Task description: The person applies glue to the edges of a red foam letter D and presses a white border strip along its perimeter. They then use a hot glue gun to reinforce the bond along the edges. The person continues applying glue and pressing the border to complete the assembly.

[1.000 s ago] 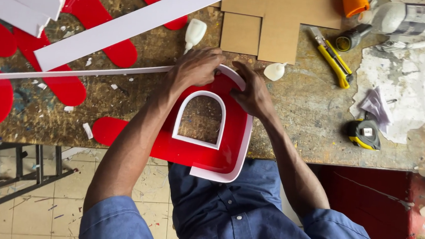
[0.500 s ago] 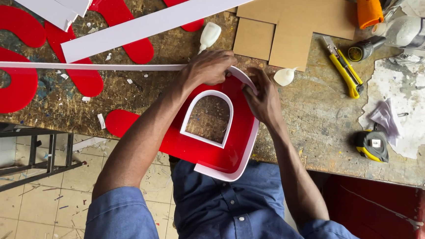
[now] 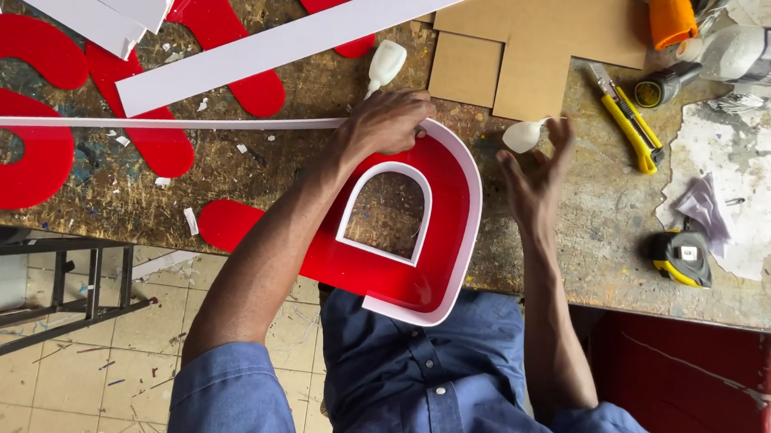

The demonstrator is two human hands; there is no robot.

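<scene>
Pressing a thin white strip point(image 3: 141, 123) onto the far curved rim of the glossy red letter tray point(image 3: 407, 227), the left hand point(image 3: 389, 121) stays clenched; right of it, the right hand point(image 3: 536, 168), fingers spread, touches a small white bottle point(image 3: 524, 134) on the scarred workbench point(image 3: 579, 255).

**Hands at the red letter**

I see my left hand point(image 3: 389, 121) pressing the thin white plastic strip point(image 3: 141, 124) onto the far rim of the red acrylic letter shape point(image 3: 443, 220). My right hand point(image 3: 535, 177), fingers spread, touches a small white bottle point(image 3: 526, 134).
</scene>
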